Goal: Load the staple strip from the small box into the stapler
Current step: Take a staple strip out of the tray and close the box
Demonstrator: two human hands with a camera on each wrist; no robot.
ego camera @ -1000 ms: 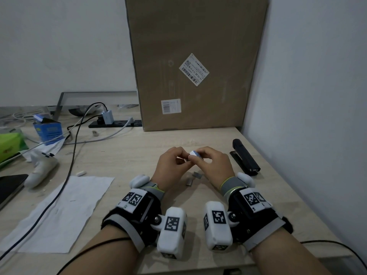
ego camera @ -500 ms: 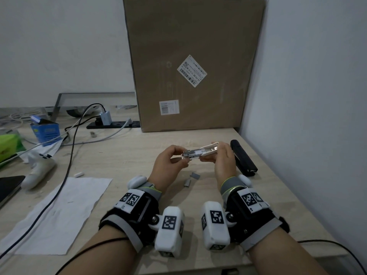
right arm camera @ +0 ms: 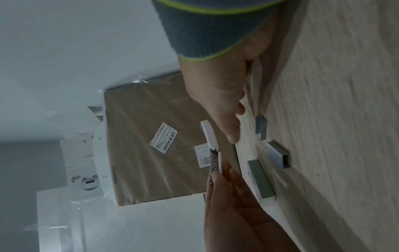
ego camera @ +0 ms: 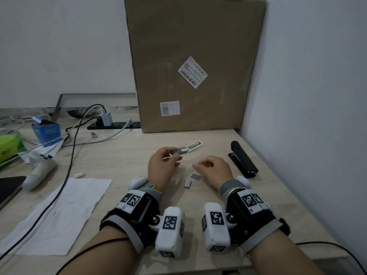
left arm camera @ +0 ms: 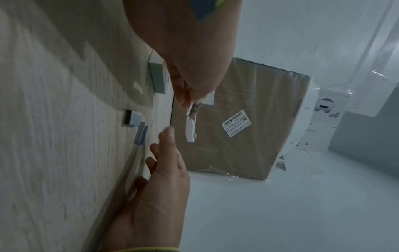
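My left hand [ego camera: 174, 155] pinches one end of a small white stapler [ego camera: 188, 148] held above the desk, its top swung open so the metal staple channel shows. The same stapler [left arm camera: 191, 129] hangs from my fingertips in the left wrist view. My right hand [ego camera: 200, 165] holds nothing; it hovers with relaxed fingers just over two short grey staple strips [ego camera: 195, 177] lying on the desk. The strips [right arm camera: 279, 156] sit beside a small green and white box [right arm camera: 261, 180], which my left hand mostly hides in the head view.
A black stapler [ego camera: 243, 159] lies to the right near the wall. A large cardboard box [ego camera: 194, 64] stands at the back. To the left are a white paper sheet [ego camera: 59, 213], cables [ego camera: 69, 167], a white controller [ego camera: 39, 171] and a blue box [ego camera: 46, 132].
My right hand has let go of the white stapler and dropped toward the staple strips. The stapler, first closed between both hands, is now swung open and held by the left hand alone.
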